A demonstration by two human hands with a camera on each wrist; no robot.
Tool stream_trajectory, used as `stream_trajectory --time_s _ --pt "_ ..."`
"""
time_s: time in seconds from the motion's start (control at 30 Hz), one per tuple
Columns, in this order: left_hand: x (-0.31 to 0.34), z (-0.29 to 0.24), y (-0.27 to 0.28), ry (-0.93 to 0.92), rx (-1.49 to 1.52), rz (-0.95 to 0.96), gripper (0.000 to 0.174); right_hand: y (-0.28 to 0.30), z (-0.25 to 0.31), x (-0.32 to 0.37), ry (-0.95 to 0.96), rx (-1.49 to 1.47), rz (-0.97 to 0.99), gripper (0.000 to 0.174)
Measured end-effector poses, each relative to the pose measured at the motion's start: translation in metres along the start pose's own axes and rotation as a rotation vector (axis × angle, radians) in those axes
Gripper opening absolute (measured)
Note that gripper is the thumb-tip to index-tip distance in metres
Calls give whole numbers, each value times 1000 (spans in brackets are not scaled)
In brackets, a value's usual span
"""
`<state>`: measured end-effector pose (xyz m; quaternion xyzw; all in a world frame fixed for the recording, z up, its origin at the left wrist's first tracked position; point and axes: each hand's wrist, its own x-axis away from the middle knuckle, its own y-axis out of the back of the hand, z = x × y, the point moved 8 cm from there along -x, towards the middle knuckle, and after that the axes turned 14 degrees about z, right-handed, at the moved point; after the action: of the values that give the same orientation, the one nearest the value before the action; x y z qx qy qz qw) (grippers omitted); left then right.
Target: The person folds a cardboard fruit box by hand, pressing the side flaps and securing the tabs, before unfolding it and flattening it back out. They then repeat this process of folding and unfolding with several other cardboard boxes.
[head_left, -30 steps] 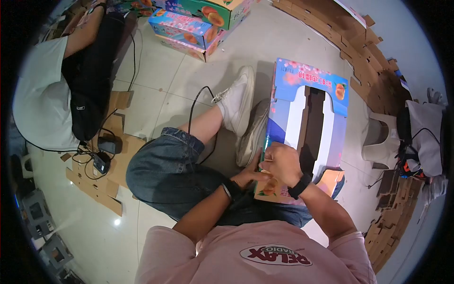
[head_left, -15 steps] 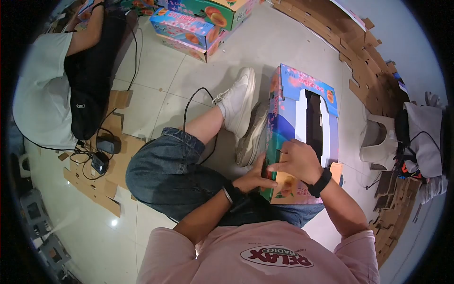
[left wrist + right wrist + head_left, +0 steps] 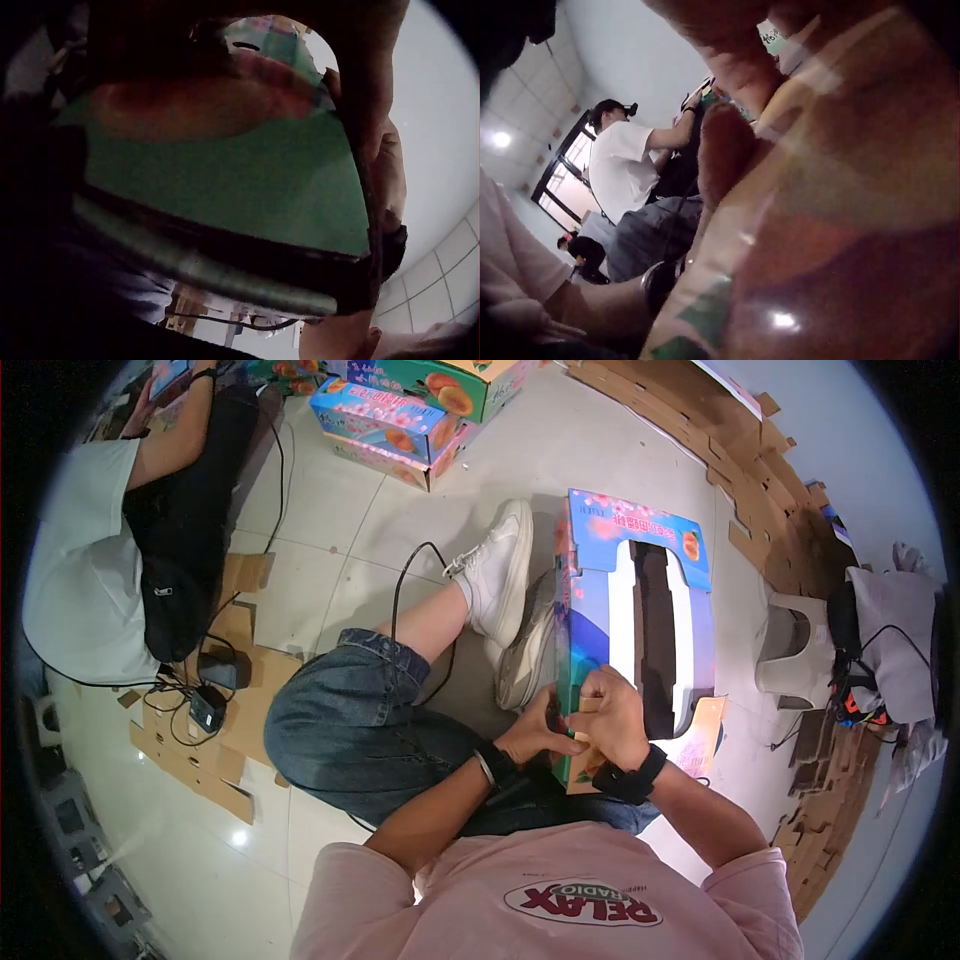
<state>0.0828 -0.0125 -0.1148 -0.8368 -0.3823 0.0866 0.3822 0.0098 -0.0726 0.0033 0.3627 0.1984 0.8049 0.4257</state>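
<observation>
A colourful cardboard fruit box (image 3: 588,595) printed with peaches and blossoms leans against the person's lap, a long slot in its top face. The left hand (image 3: 530,732) grips its near left edge, thumb on the top and fingers along the green side (image 3: 225,180). Beside that thumb, the right hand (image 3: 613,720) has its fingers curled and pinches the same edge. Up close in the right wrist view, a fingertip (image 3: 724,146) sits right at the box's edge. The left palm shades much of the left wrist view.
Similar boxes (image 3: 385,420) are stacked on the floor ahead. Another person (image 3: 90,550) sits at the left, near cables and adapters (image 3: 208,707) on flattened cardboard. A white stool (image 3: 795,645) stands at the right, with cardboard sheets (image 3: 790,510) along the wall.
The box has tilted over and back and shifted slightly left. The right hand's fingers spread, then curled in again at the edge, close to the left thumb.
</observation>
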Motion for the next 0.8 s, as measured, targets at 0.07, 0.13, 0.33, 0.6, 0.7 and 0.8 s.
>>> stream_trajectory --time_s 0.07,0.13,0.33,0.6,0.7,0.8 --pt "0 4 4 -18 -56 8 115 -3 -1 6 42 -61 -49 31" --pt "0 6 7 -40 -109 13 117 -7 0 13 160 -156 -61 31" --pt "-1 8 2 -25 -171 57 119 -1 1 33 185 -279 -111 28" --pt "4 6 -1 15 -118 -22 112 14 -8 61 132 -611 16 23" --pt "7 12 -3 105 -6 -50 112 39 -14 74 125 -775 -18 26" --pt "3 18 -4 36 32 -45 118 79 -11 92 166 -788 -76 24"
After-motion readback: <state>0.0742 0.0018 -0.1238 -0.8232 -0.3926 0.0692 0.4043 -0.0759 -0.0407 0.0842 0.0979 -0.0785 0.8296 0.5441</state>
